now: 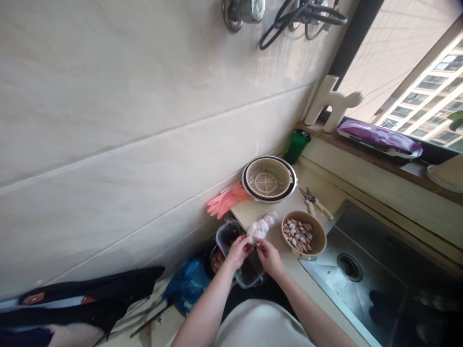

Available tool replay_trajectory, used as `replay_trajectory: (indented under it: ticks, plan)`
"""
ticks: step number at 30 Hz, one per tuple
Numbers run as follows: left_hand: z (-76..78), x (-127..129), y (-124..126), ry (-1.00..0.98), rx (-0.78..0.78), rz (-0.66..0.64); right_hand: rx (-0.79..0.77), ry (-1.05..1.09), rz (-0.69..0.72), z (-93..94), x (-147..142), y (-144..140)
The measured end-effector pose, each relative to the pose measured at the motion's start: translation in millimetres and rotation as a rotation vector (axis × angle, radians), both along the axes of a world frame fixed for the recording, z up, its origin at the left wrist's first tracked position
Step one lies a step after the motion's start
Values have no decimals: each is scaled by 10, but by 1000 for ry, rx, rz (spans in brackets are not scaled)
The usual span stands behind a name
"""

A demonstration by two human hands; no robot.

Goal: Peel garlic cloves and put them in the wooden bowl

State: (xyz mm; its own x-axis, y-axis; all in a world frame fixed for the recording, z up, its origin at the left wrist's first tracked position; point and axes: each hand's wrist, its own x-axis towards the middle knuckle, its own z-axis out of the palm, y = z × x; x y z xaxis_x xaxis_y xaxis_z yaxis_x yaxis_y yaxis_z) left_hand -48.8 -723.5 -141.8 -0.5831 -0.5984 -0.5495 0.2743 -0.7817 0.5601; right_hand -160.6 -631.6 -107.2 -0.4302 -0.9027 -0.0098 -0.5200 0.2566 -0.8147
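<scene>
My left hand (239, 251) and my right hand (268, 256) meet above the counter's front edge, fingertips almost touching. Both have their fingers closed on the near end of whitish garlic (259, 229), a lumpy row of bulbs stretching back over the counter. The small piece right between the fingertips is partly hidden. Just right of my hands stands a beige basket (318, 243) holding many loose garlic cloves (298, 235). Below my hands hangs a bin lined with a clear plastic bag (226, 233), with dark scraps in it.
Nested colanders (268, 178) stand at the back by the wall, beside pink rubber gloves (227, 200). Scissors (315, 203) lie behind the basket. On the right is a steel sink (365, 231). A green container (297, 146) stands in the corner; a blue bag (190, 284) is low left.
</scene>
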Motion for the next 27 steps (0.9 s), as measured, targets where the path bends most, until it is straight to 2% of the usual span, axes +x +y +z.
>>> replay_trajectory:
  ticks: [8, 14, 21, 24, 27]
  plan:
    - [-9, -8, 9, 64, 9, 41, -6, -15, -31, -18, -27, -34]
    - [-19, 235, 57, 58, 28, 20, 11, 16, -21, 59, 20, -32]
    - [193, 418, 221, 104, -59, -66, -51, -143, 113, 251, 244, -15]
    - [227, 434, 309, 63, -73, -90, -15, -150, 131, 214, 250, 48]
    - [187, 465, 457, 10, -60, -126, 74, -142, 164, 131, 237, 192]
